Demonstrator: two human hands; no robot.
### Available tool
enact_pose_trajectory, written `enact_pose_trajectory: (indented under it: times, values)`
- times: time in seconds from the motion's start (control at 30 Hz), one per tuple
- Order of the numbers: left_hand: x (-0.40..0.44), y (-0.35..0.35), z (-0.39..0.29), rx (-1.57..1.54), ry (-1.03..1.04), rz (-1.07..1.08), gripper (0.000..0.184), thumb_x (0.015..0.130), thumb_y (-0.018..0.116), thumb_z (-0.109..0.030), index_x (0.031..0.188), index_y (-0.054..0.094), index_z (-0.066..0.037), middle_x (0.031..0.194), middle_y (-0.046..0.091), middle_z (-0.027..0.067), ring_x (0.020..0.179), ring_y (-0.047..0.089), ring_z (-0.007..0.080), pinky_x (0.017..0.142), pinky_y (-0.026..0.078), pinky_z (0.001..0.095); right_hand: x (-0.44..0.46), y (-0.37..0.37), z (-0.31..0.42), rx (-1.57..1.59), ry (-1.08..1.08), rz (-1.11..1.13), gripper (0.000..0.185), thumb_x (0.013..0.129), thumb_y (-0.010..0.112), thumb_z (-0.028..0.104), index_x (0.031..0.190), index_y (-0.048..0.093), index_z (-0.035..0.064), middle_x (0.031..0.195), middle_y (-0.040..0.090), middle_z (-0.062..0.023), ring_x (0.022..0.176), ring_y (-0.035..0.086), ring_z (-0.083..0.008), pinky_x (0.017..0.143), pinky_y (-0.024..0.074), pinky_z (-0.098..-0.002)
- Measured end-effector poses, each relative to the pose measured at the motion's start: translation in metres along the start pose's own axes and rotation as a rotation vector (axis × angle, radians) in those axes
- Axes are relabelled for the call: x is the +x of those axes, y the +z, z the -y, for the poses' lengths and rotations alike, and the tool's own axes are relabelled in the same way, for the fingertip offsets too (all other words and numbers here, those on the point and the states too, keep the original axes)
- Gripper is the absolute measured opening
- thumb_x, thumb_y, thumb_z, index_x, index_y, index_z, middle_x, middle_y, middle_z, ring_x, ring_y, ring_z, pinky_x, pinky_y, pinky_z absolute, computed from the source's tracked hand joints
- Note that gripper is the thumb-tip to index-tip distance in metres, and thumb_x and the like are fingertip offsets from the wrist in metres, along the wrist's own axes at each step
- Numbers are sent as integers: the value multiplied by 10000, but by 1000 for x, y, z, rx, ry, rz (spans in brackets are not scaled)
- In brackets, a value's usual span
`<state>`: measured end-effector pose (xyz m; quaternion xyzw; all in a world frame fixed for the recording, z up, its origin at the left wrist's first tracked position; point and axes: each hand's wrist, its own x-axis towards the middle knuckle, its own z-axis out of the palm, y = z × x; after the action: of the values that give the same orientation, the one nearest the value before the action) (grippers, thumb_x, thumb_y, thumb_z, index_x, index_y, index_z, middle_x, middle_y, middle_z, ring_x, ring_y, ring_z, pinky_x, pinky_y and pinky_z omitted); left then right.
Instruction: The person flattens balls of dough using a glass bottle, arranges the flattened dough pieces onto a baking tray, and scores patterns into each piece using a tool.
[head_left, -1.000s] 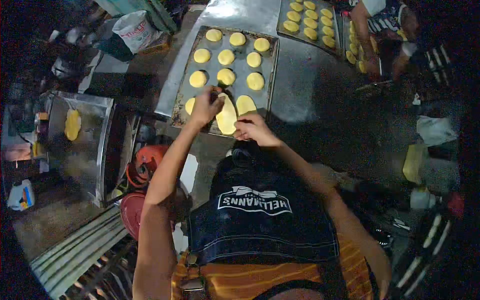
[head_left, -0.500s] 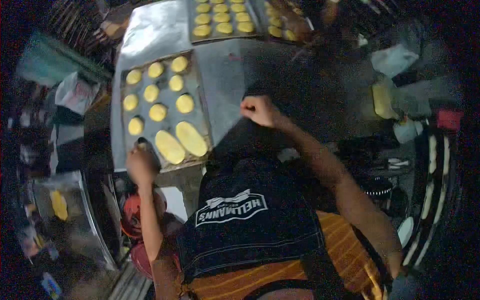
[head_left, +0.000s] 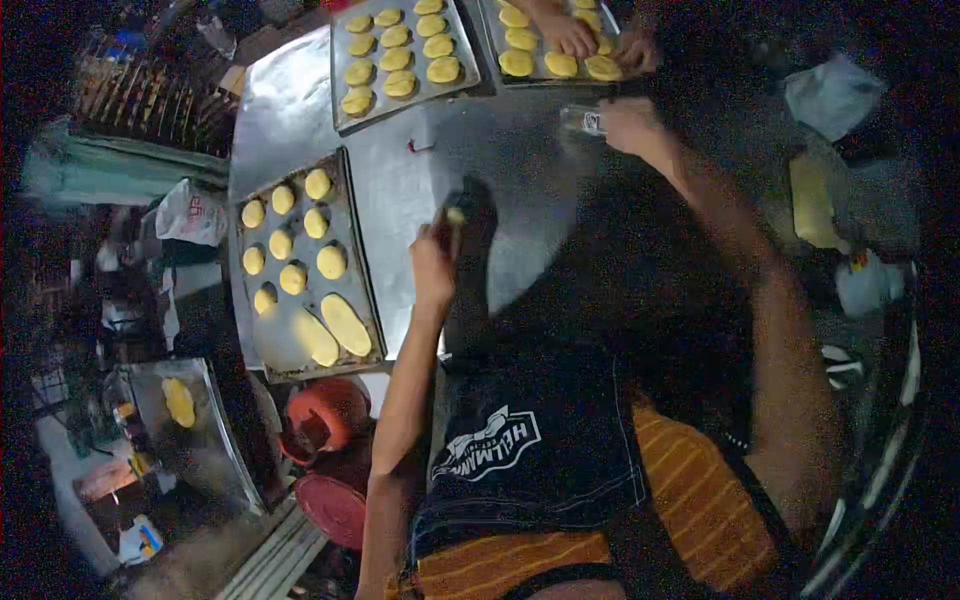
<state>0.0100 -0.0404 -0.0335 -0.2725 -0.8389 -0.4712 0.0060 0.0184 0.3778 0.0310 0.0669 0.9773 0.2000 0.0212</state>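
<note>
My left hand is over the bare middle of the metal table, its fingers closed round a small object with a pale tip, too blurred to name. My right hand reaches to the far right and grips the end of a clear container with a white label. Left of my left hand lies a baking tray with several round yellow dough pieces and two long flat ones. A blurred pale patch covers part of its near left corner.
At the far side, two trays hold more yellow dough pieces. Another person's hands work over the right one. A small red-and-dark item lies on the table. Below left are a red bucket and another tray.
My left hand has moved right, from the near tray to the middle of the table. My right hand has reached forward and right, taking hold of the clear container. The view has shifted.
</note>
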Motion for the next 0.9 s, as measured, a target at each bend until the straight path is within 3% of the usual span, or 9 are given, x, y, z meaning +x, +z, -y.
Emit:
enact_pose_trajectory:
  times: [0.07, 0.1, 0.17, 0.43, 0.5, 0.57, 0.67, 0.77, 0.9]
  values:
    - [31, 16, -54, -21, -497, 249, 480, 893, 609, -125, 1357, 518, -39, 968, 621, 173, 758, 631, 298, 674, 494, 395, -31, 9, -6, 336, 32, 218, 372, 808, 629, 215, 1088, 539, -13, 826, 670, -174, 691, 637, -374, 637, 507, -447]
    - [33, 40, -49, -13, -519, 247, 480, 893, 609, -125, 1357, 518, -39, 968, 621, 173, 758, 631, 298, 674, 494, 395, -43, 29, -5, 347, 14, 228, 372, 808, 629, 215, 1088, 539, -13, 826, 670, -174, 691, 637, -374, 637, 507, -447]
    - [27, 82, -21, 375, -164, 103, 571, 891, 599, -115, 1432, 425, -65, 1046, 584, 220, 762, 619, 312, 653, 486, 394, -74, 61, 11, 583, 153, 203, 459, 808, 631, 191, 1197, 475, 4, 952, 644, -209, 774, 638, -384, 667, 508, -466]
    - [-5, 116, -15, 574, 17, 81, 707, 877, 605, -106, 1505, 280, -101, 1095, 526, 230, 775, 554, 328, 669, 470, 399, -142, 137, 79, 1137, 270, -192, 528, 815, 680, 202, 1272, 457, 59, 1034, 631, -163, 802, 625, -303, 713, 516, -408]
    - [-7, 107, -23, 487, -10, 90, 707, 885, 590, -102, 1510, 258, -100, 1092, 519, 218, 781, 537, 321, 678, 466, 389, -136, 123, 115, 1527, 156, -301, 488, 834, 707, 221, 1241, 486, 67, 1067, 633, -138, 833, 635, -243, 710, 517, -374]
    - [-3, 86, -50, 181, -151, 147, 689, 899, 559, -87, 1509, 239, -84, 1096, 508, 203, 790, 523, 314, 690, 461, 374, -141, 28, 107, 1660, 158, 69, 449, 845, 731, 237, 1199, 515, 66, 1074, 636, -119, 863, 638, -213, 702, 521, -362]
    - [12, 46, -55, 325, -20, -61, 586, 914, 501, -55, 1471, 322, -32, 1113, 523, 202, 837, 550, 302, 715, 472, 349, -122, 11, 141, 2116, 2, -92, 396, 840, 739, 253, 1127, 541, 65, 968, 662, -144, 779, 657, -238, 673, 526, -372]
    - [65, 29, -63, 65, -125, 13, 499, 913, 493, -80, 1401, 433, 5, 1207, 535, 224, 954, 564, 363, 769, 491, 381, -105, -26, 133, 1667, -55, 104, 416, 855, 706, 350, 1107, 540, 65, 916, 665, -168, 749, 663, -262, 674, 529, -387]
    - [81, 38, -42, 404, -57, 273, 451, 930, 475, -167, 1351, 505, -6, 1385, 476, 227, 1188, 497, 442, 902, 466, 474, -84, -34, 136, 1126, -187, 259, 497, 869, 641, 495, 1089, 538, 62, 842, 663, -201, 703, 666, -303, 672, 532, -408]
